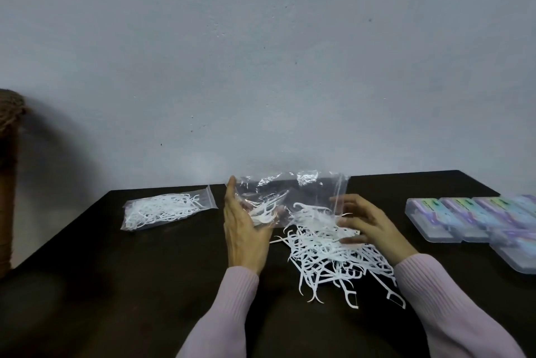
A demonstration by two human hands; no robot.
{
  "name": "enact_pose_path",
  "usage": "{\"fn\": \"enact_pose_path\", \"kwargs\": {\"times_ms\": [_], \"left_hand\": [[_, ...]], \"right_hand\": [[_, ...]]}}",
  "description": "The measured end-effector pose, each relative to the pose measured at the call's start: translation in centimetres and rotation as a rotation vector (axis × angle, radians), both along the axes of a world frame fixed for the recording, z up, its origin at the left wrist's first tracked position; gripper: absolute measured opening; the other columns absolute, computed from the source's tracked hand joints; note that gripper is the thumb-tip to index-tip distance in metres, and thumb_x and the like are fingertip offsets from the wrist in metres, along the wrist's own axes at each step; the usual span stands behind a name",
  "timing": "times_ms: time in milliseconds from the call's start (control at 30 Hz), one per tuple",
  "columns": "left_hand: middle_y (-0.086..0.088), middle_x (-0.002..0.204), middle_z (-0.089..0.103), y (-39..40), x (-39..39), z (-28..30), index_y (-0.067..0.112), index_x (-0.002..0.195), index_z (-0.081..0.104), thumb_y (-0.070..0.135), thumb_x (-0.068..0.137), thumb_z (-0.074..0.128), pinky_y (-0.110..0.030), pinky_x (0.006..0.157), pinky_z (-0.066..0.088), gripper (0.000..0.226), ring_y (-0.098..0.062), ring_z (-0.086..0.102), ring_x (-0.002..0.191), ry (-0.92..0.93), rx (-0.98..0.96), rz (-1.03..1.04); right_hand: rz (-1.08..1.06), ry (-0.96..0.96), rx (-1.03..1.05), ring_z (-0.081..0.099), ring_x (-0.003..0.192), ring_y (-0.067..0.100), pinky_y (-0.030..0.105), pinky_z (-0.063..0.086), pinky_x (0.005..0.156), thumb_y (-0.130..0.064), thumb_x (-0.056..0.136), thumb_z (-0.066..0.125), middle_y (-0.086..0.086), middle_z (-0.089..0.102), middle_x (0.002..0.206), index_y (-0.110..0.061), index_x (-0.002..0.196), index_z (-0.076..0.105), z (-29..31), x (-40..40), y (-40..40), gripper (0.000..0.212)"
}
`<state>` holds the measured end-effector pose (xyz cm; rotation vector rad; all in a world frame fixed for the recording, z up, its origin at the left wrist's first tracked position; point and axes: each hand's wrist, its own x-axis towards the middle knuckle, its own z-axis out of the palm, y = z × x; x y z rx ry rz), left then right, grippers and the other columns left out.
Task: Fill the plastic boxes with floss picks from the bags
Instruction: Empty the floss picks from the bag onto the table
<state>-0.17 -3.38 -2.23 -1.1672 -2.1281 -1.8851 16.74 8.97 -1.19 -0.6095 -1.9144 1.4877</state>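
Note:
A clear plastic bag (293, 192) stands upended over the dark table (145, 285), with a few white floss picks left inside it. My left hand (245, 230) holds the bag's left side, fingers straight along it. My right hand (365, 221) has its fingers curled at the bag's right side, touching the heap of loose white floss picks (327, 256) spilled on the table below. A second, sealed bag of floss picks (165, 209) lies flat to the left. Several clear plastic boxes (452, 221) with purple and green labels lie in rows at the right.
A grey wall rises just behind the table's far edge. A brown post-like object (8, 169) stands at the far left beyond the table. Pink sleeves cover both my forearms.

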Motion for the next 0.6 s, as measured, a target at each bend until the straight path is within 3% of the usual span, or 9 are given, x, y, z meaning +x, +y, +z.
{"fn": "enact_pose_path", "kwargs": {"times_ms": [167,267,367,467,600], "left_hand": [[0.021,0.146,0.012,-0.03,0.19,0.08,0.048,0.14,0.002,0.067,0.055,0.064,-0.034,0.111,0.021,0.106,-0.002,0.016,0.131,0.012,0.017,-0.043],[0.013,0.151,0.014,-0.14,0.66,0.39,0.05,0.137,0.004,0.067,0.057,0.062,-0.032,0.109,0.018,0.101,-0.001,0.015,0.13,0.03,0.012,-0.074],[0.002,0.154,0.019,-0.15,0.67,0.32,0.053,0.135,0.003,0.068,0.059,0.061,-0.038,0.112,0.022,0.098,-0.003,0.019,0.13,0.074,-0.011,-0.068],[0.009,0.151,0.018,-0.13,0.59,0.28,0.056,0.134,0.0,0.068,0.06,0.06,-0.044,0.114,0.024,0.096,-0.004,0.019,0.131,0.084,-0.01,-0.068],[0.019,0.145,0.014,-0.18,0.37,0.49,0.045,0.14,0.007,0.07,0.059,0.056,-0.048,0.115,0.022,0.098,-0.001,0.015,0.132,0.079,0.011,-0.029]], "right_hand": [[0.026,-0.093,-0.013,0.056,0.098,0.021,0.021,0.053,0.062,-0.008,0.094,0.043,0.004,0.048,0.12,-0.033,0.112,0.057,-0.72,-0.6,0.23,0.034],[0.022,-0.119,-0.02,0.052,0.085,0.02,0.02,0.048,0.058,-0.002,0.092,0.035,0.002,0.051,0.117,-0.036,0.106,0.06,-0.85,-0.59,0.3,0.045],[0.037,-0.216,0.142,0.053,0.086,0.01,0.019,0.043,0.071,-0.01,0.094,0.043,-0.009,0.056,0.109,-0.034,0.098,0.062,-0.98,-0.29,0.03,0.031],[0.022,-0.259,0.268,0.055,0.096,0.015,0.02,0.044,0.08,-0.016,0.088,0.057,-0.011,0.058,0.107,-0.031,0.092,0.066,-1.1,-0.23,-0.17,0.018],[-0.015,-0.3,0.349,0.049,0.076,0.008,0.018,0.04,0.07,-0.026,0.085,0.062,-0.01,0.055,0.107,-0.03,0.09,0.067,-1.04,-0.3,-0.12,0.008]]}}
